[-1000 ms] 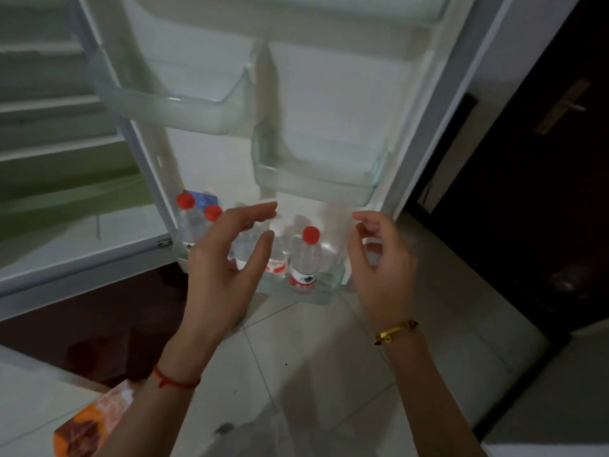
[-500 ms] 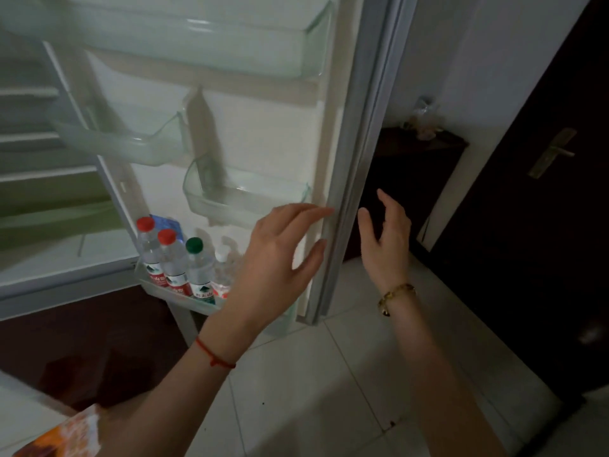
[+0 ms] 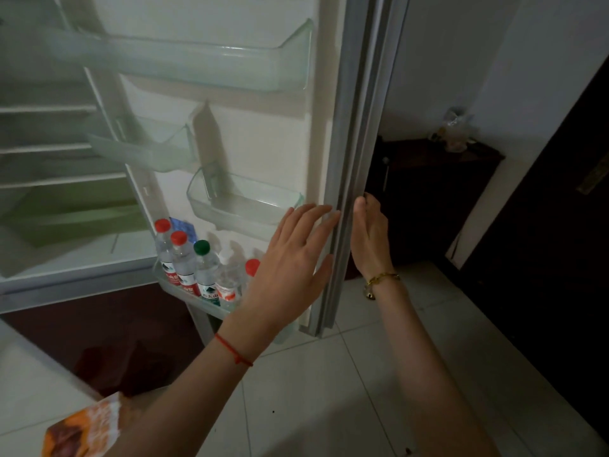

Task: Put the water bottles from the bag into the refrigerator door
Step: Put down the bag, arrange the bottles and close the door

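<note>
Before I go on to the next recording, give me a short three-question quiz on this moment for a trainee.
1. Where in the fridge door do the bottles stand? A top shelf, B middle shelf, C bottom shelf.
2. True or false: the left hand holds one of them.
3. What colour is the cap of the third bottle from the left?

Key: 1 C. 2 False, it is open and empty. 3 Green.
</note>
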Available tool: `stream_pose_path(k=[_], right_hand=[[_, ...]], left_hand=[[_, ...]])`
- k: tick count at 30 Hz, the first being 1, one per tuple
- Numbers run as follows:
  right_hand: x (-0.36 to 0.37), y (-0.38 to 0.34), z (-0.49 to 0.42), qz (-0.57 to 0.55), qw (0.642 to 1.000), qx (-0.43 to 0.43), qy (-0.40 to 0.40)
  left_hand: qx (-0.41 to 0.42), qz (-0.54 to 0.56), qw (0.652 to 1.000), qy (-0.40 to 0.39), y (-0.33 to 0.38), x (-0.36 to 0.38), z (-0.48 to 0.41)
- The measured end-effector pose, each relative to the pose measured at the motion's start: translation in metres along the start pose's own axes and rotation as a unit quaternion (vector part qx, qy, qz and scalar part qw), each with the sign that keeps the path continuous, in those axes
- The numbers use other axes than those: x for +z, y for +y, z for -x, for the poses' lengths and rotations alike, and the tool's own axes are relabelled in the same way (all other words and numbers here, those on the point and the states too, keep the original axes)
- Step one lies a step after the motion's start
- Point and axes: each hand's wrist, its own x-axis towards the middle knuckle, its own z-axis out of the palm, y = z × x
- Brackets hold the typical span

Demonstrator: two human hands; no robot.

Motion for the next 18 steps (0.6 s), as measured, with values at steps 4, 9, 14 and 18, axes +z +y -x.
stream_pose_path(k=[4,9,14,18], right_hand=[[0.000,0.002,0.011,0.016,1.000,-0.012,0.014],[-0.002,0.001,0.037,0.025,0.998,-0.051,0.013],[-0.009,-0.016,0.083,0.006,0.995,-0.101,-0.007],[-0.003,-0.015,0.109,-0.022,0.987,-0.156,0.003]], left_hand=[[-0.006,0.008,1.000,0.008,0.011,0.000,0.010],[-0.012,0.015,0.999,0.032,0.019,-0.006,0.031],[-0.020,0.011,0.995,0.095,0.021,-0.015,0.060],[-0.033,-0.001,0.988,0.148,0.018,-0.027,0.083]])
